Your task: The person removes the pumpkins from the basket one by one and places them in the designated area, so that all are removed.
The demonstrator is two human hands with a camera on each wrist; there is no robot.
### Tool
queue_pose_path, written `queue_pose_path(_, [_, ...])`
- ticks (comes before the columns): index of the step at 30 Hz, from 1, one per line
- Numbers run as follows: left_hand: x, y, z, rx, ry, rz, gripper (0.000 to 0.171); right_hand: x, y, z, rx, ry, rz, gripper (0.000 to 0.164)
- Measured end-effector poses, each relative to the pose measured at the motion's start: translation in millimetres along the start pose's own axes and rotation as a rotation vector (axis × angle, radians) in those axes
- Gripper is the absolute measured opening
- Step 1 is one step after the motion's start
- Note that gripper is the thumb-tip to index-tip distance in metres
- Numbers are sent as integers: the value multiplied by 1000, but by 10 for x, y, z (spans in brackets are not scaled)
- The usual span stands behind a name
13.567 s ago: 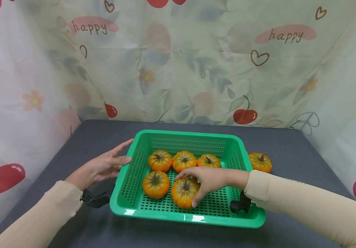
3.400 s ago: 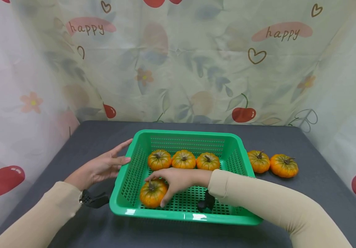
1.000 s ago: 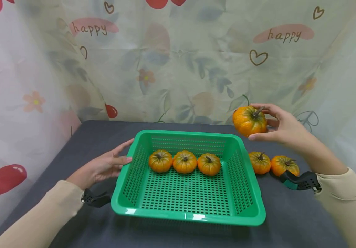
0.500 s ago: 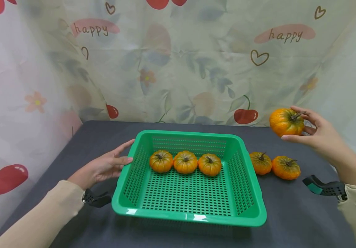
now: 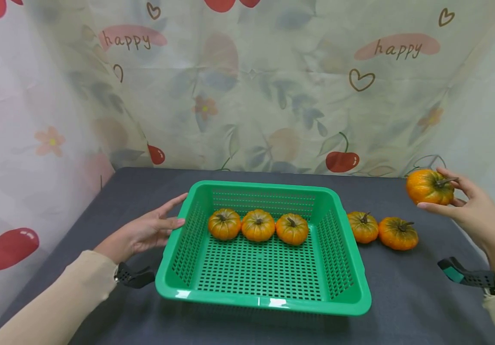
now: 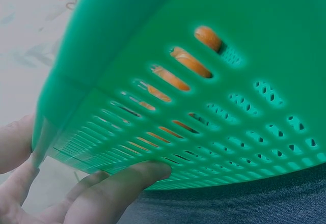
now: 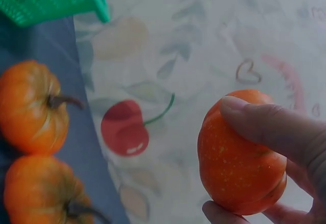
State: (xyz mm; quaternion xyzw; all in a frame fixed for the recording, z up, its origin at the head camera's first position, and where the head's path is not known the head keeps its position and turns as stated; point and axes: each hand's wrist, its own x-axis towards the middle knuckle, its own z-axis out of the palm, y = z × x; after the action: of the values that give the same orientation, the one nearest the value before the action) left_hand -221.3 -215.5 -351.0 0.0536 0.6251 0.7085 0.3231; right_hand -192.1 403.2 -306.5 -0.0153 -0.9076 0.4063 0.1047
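Near the table's right side, my right hand holds a small orange pumpkin in the air, thumb on one side and fingers on the other. Up close in the right wrist view, the same pumpkin shows its smooth underside. My left hand grips the left rim of a green plastic basket. In the left wrist view, its fingers lie against the slotted outer wall. Three pumpkins sit in a row inside the basket. Two more pumpkins rest side by side just right of it.
A dark grey cloth covers the table. Patterned curtains stand along its back and both sides. The basket's raised right wall lies between the row inside and the pair outside, and partly hides the nearer outside pumpkin.
Two front-row pumpkins have left the basket; one lies on the table. My right hand has carried the other out, then farther right and lower. My left hand has stayed on the rim.
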Motion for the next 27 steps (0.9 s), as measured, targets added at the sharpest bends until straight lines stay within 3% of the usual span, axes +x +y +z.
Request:
queue_pose_path(8, [-5,-2,1,-2,6,1,86,-25,425,-23,-62,33,83,92])
queue_pose_path(14, [-6,-4,3,-13,5,1,85,-78,663,-21,-143,17,132,97])
queue_pose_path(27, [-5,-4,-10,-7,-5,4,85,-53,1061,26,-192,-59,222,101])
